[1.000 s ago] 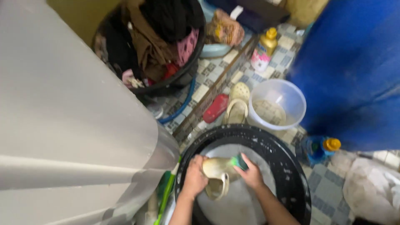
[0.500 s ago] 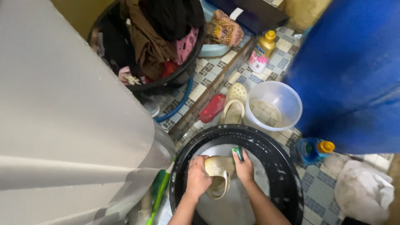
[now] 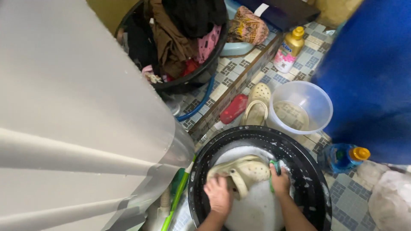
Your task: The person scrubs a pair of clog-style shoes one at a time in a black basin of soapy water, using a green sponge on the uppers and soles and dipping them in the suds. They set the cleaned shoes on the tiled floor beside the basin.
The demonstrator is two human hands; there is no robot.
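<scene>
Tiled washroom floor [image 3: 239, 72], wet & cluttered. Nearest you: black basin [image 3: 312, 171] w/ soapy water. Your left hand [image 3: 219, 194] has fingers clamped on a cream clog [image 3: 242, 171] held over the suds; right hand [image 3: 280, 182] fingers closed round a green scrubber [image 3: 272, 167] pressed to its toe. Scrubbing step, I'd say; next likely needs turning the clog. Beyond: second clog [image 3: 257, 105], clear bucket [image 3: 302, 107], laundry tub [image 3: 180, 42].

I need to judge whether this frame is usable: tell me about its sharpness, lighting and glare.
Head view: the cream clog and both hands, left hand and right hand, are fairly sharp in the black basin; the blue barrel is soft; lighting is even, with faint sheen on the grey panel; straight edges bow from wide-angle distortion.
</scene>
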